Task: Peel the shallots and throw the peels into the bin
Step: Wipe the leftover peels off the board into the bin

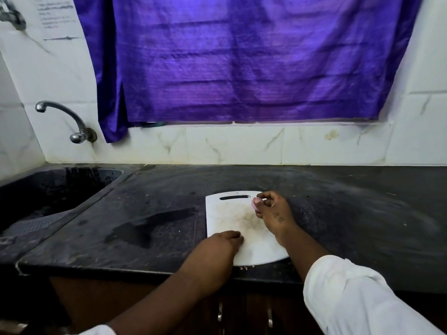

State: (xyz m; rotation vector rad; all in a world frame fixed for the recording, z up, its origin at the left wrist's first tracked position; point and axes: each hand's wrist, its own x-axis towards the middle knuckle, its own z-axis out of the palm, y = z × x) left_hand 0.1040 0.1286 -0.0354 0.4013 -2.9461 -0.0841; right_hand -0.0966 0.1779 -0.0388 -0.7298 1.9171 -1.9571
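- I see one shallot, small and pink, pinched at the fingertips of the right hand just above the far right corner of the cutting board. The fingers cover most of it, so I cannot tell how much skin is on it.
- The left hand rests on the board's near left edge with its fingers tucked under. I cannot tell whether it holds anything.
- There is one white board, stained brown in the middle, with a slot handle at its far end. It lies on the black counter, its near end close to the counter's edge.
- A few small scraps lie on the counter just beside the board's near end, too small to identify.
- One dark sink is set in at the left, with one curved tap on the wall above it.
- One purple curtain hangs behind the counter.
- A sheet of paper on the wall is too blurred to read.
- My right arm's white sleeve is cut off at the frame's lower right.
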